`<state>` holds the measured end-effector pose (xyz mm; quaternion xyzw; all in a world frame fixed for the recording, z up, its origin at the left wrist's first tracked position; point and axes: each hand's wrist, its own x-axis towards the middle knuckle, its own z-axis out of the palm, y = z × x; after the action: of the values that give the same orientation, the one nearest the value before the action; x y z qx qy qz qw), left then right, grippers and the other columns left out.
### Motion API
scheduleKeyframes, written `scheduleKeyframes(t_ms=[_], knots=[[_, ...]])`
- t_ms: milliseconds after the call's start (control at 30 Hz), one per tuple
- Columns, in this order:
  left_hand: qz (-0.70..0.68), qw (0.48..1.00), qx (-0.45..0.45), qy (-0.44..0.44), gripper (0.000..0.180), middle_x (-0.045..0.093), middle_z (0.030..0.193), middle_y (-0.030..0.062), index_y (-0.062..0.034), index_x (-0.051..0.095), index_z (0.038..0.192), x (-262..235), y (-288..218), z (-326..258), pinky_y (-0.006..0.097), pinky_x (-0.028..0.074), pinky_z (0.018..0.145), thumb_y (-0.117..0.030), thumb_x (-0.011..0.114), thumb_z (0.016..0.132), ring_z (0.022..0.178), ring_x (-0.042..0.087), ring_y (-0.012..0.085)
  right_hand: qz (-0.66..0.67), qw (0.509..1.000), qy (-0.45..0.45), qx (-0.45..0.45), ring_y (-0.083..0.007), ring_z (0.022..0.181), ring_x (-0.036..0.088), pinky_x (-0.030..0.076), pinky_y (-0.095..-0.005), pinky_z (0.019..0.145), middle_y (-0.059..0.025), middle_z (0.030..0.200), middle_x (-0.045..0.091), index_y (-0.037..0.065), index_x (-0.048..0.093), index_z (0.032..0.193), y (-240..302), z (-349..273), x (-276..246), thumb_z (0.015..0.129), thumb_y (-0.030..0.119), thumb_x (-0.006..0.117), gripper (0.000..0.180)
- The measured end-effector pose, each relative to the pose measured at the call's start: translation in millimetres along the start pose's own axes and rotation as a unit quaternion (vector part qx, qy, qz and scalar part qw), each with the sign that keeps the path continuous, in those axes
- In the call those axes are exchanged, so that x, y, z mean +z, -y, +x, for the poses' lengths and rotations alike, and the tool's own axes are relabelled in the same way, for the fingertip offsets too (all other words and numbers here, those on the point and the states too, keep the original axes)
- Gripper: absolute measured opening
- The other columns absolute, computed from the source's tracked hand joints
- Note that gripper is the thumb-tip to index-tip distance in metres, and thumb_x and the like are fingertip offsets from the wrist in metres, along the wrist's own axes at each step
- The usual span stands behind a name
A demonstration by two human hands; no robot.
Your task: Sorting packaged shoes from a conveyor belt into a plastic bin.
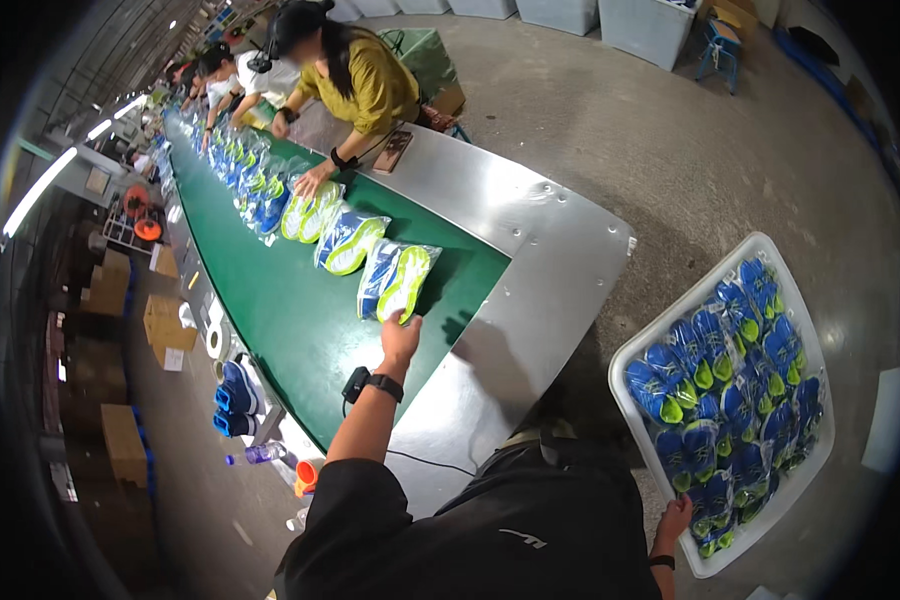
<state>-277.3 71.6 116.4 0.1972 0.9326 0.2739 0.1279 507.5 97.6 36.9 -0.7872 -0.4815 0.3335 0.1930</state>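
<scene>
My left hand point(400, 338) reaches out over the green conveyor belt point(280, 300) and grips the near end of a bagged pair of blue and lime-green shoes point(395, 280). More bagged pairs point(345, 240) lie in a row further up the belt. My right hand point(673, 520) hangs low at my side and holds the near rim of a white tray point(715, 290) filled with several bagged blue and green shoes point(730, 400).
A person in a yellow top point(355, 80) leans over the belt's far side, a hand on a bagged pair; more people work behind. The belt has a steel end plate point(530, 250). Cardboard boxes point(160, 320) and loose blue shoes point(235, 395) sit left; grey bins point(650, 25) stand far off.
</scene>
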Motion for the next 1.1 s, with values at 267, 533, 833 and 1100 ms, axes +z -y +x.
scheduleKeyframes(t_ms=[267, 533, 833, 1100], knots=[[0.075, 0.996, -0.024, -0.046, 0.068, 0.055, 0.135, 0.0261, 0.0020, 0.056, 0.132, -1.0, 32.9, 91.1, 0.043, 0.034, 0.113, -0.035, 0.073, 0.078, 0.132, 0.047, 0.0381, 0.020, 0.994, 0.075, 0.080, -0.0122, 0.074, 0.059, 0.048, -0.0269, 0.057, -0.0049, 0.092, 0.061, 0.000, 0.054, 0.129, 72.1, -22.1, 6.8, 0.089, 0.013, 0.061, 0.043], [0.088, 0.983, 0.136, -0.083, 0.089, 0.031, 0.152, 0.0268, -0.0021, 0.031, 0.149, 51.4, 10.5, -11.9, 0.052, 0.020, 0.119, -0.026, 0.076, 0.075, 0.142, 0.024, 0.0475, -0.001, 0.992, 0.121, 0.030, -0.0125, 0.075, 0.059, 0.050, -0.0276, 0.063, -0.0049, 0.094, 0.061, 0.000, 0.058, 0.126, 118.8, -38.4, 18.0, 0.088, 0.010, 0.064, 0.040], [-0.603, 0.772, -0.199, 0.038, 0.074, 0.037, 0.148, 0.0136, -0.0058, 0.029, 0.149, 24.0, -63.7, -95.5, 0.047, 0.029, 0.113, -0.039, 0.065, 0.094, 0.141, 0.031, 0.0236, -0.049, 0.981, 0.184, -0.032, -0.0138, 0.079, 0.062, 0.051, -0.0285, 0.069, -0.0064, 0.095, 0.064, 0.000, 0.060, 0.126, 119.3, -27.2, 20.9, 0.086, 0.012, 0.067, 0.042], [-0.447, 0.890, -0.080, -0.033, 0.058, 0.060, 0.123, 0.0114, -0.0007, 0.053, 0.131, 4.2, -26.8, -65.2, 0.038, 0.042, 0.098, -0.026, 0.077, 0.085, 0.114, 0.055, 0.0243, 0.023, 0.978, 0.205, 0.034, -0.0147, 0.076, 0.061, 0.052, -0.0292, 0.064, -0.0067, 0.095, 0.063, 0.001, 0.058, 0.128, 130.8, -10.3, 25.2, 0.089, 0.016, 0.064, 0.042]])
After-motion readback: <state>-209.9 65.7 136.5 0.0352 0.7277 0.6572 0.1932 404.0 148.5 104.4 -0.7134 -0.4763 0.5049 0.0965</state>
